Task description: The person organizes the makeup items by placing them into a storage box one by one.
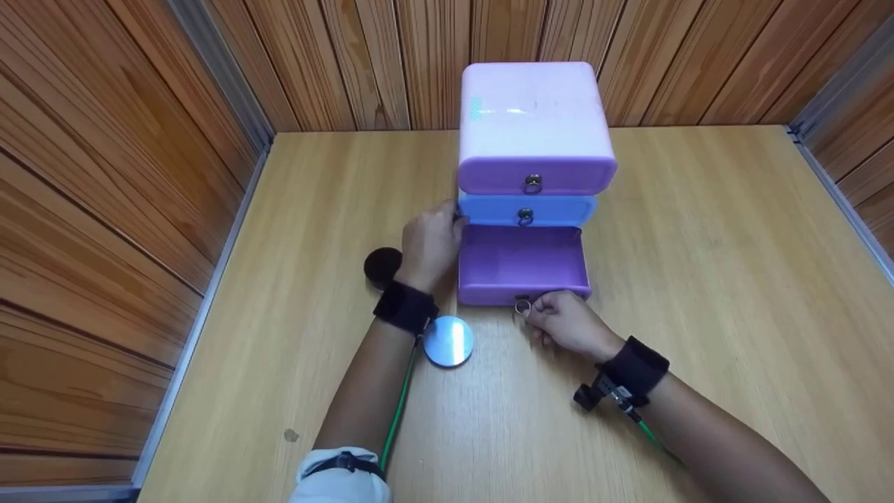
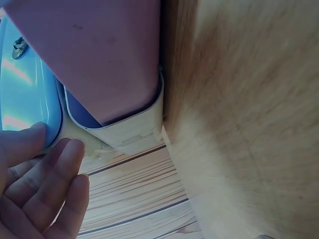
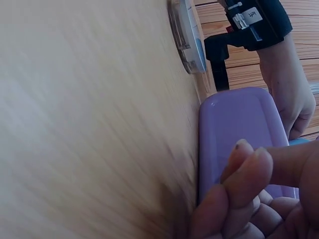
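A stacked drawer unit (image 1: 534, 112) has a pink top, a closed blue middle drawer (image 1: 489, 209) and a pulled-out purple bottom drawer (image 1: 520, 258) whose visible inside holds nothing. My left hand (image 1: 429, 244) holds the unit's left side at the blue drawer, thumb (image 2: 27, 142) on its front edge; the contact is partly hidden. At the purple drawer's front, my right hand (image 1: 569, 325) pinches the small metal ring pull (image 1: 522, 306). Its thumb and fingertips meet in the right wrist view, though the ring is hidden there.
A round, shiny blue-topped case (image 1: 448, 342) lies on the table beside my left wrist. Left of that wrist is a round black object (image 1: 382, 267). Wooden panel walls (image 1: 370, 63) stand at the back and sides. Green cables (image 1: 398, 412) run along both forearms.
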Available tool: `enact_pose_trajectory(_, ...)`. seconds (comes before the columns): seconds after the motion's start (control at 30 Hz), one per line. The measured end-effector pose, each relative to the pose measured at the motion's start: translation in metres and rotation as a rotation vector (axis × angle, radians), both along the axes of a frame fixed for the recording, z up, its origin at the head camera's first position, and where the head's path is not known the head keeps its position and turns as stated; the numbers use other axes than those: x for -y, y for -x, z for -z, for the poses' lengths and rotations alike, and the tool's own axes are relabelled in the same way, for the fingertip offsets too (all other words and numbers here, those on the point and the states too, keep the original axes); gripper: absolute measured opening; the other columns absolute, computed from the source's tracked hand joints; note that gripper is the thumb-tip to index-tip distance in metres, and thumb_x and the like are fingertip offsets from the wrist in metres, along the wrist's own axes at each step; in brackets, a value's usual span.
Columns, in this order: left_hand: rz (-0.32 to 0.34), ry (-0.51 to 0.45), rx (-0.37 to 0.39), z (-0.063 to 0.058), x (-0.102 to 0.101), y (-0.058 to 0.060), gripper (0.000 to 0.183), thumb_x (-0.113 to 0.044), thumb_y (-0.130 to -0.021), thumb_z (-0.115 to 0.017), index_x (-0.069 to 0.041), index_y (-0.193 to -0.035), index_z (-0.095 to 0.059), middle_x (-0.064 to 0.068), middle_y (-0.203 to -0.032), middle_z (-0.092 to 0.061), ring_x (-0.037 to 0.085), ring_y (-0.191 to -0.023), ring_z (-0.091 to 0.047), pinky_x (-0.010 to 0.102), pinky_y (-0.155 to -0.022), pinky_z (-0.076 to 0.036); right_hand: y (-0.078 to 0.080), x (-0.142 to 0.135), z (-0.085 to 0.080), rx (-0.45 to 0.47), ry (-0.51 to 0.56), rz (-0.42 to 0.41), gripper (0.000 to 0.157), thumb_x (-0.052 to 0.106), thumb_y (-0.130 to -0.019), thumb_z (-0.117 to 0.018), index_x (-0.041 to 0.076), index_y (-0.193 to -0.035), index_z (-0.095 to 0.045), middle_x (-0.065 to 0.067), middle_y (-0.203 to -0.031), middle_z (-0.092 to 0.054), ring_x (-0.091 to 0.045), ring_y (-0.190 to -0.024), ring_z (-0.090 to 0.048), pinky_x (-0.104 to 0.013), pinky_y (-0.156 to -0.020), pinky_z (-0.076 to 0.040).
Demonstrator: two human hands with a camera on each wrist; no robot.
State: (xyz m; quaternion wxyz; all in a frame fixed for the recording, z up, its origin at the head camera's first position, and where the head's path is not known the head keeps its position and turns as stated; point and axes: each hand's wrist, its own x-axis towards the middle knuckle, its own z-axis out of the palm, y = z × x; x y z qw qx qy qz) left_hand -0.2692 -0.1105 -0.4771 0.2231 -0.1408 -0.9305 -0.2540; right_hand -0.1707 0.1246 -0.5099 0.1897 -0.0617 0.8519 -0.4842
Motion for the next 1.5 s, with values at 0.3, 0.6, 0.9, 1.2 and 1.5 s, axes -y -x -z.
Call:
enact_pose_trajectory(0.3,-0.021,0.025,0.000,0.003,0.004,0.000,0.016,-0.021,-0.091,-0.070,-0.006,-0.090,-0.066,0.008,-0.080,-0.070,0.026,-0.069,-0.067,0.041,-0.054,-0.051,0.000,0.000,-0.001,-0.018,-0.020,-0.044,0.022,0.015,-0.097,-0.060,-0.001,-0.083,-0.067,-0.012,-0.069,-0.065,-0.024,-0.057,-0.061,-0.037,-0.048,-0.053)
enact_pose_trajectory(0.6,-0.014,0.060,-0.026,0.001,-0.003,0.002,0.018,-0.023,-0.091,-0.071,-0.006,-0.091,-0.066,0.007,-0.076,-0.069,0.025,-0.065,-0.067,0.039,-0.051,-0.051,-0.003,-0.037,-0.064,-0.254,0.146,-0.027,0.024,0.019,-0.096,-0.064,-0.004,-0.103,-0.068,-0.017,-0.083,-0.066,-0.033,-0.072,-0.063,-0.032,-0.063,-0.056)
enact_pose_trajectory(0.9,-0.015,0.047,0.022,0.004,-0.003,0.002,0.016,-0.023,-0.092,-0.070,-0.007,-0.095,-0.068,0.004,-0.083,-0.071,0.022,-0.068,-0.068,0.035,-0.054,-0.053,0.045,-0.072,-0.097,-0.863,0.303,0.253,0.006,-0.008,-0.086,-0.069,-0.011,-0.091,-0.070,-0.011,-0.076,-0.069,-0.011,-0.066,-0.063,-0.017,-0.061,-0.050)
enact_pose_trajectory(1.2,0.015,0.033,-0.048,0.002,-0.001,0.002,0.018,-0.026,-0.092,-0.070,-0.008,-0.093,-0.069,0.003,-0.081,-0.071,0.021,-0.068,-0.068,0.036,-0.053,-0.052,0.096,-0.082,-0.078,-1.001,0.302,0.389,0.019,0.005,-0.088,-0.072,-0.001,-0.106,-0.073,-0.011,-0.081,-0.069,-0.012,-0.067,-0.062,-0.018,-0.061,-0.050)
enact_pose_trajectory(1.5,-0.015,-0.016,-0.214,-0.007,-0.003,-0.003,0.025,-0.032,-0.094,-0.066,-0.007,-0.094,-0.071,0.003,-0.067,-0.066,0.019,-0.054,-0.062,0.038,-0.045,-0.047,0.103,-0.104,-0.050,-0.915,-0.191,0.202,0.040,0.033,-0.084,-0.078,0.006,-0.114,-0.073,-0.006,-0.081,-0.073,-0.016,-0.066,-0.067,-0.016,-0.059,-0.050)
